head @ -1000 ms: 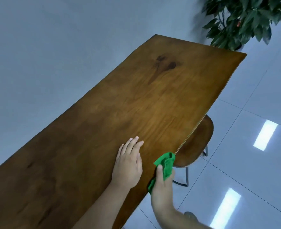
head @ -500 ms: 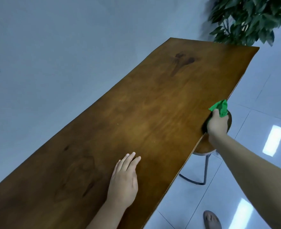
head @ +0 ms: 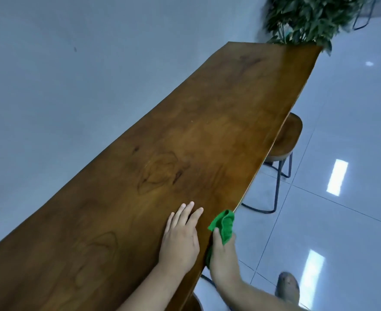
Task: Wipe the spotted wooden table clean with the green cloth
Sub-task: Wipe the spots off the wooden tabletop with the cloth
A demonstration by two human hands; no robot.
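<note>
A long brown wooden table [head: 185,153] with dark grain marks runs from the lower left to the upper right along a grey wall. My left hand [head: 180,236] lies flat on the tabletop near its right edge, fingers straight. Right beside it, my right hand [head: 222,254] grips the bunched green cloth [head: 224,224] against the table's right edge, thumb on top. Part of the cloth is hidden behind the edge and my fingers.
A round wooden stool [head: 284,140] on black metal legs stands half under the table's right side. A leafy plant [head: 308,16] stands past the far end. Glossy white floor tiles [head: 342,131] lie to the right, with a foot [head: 288,287] near the bottom.
My right hand has slid the green cloth back along the table's right edge from beside the stool to next to my left hand. The left hand stays flat on the table.
</note>
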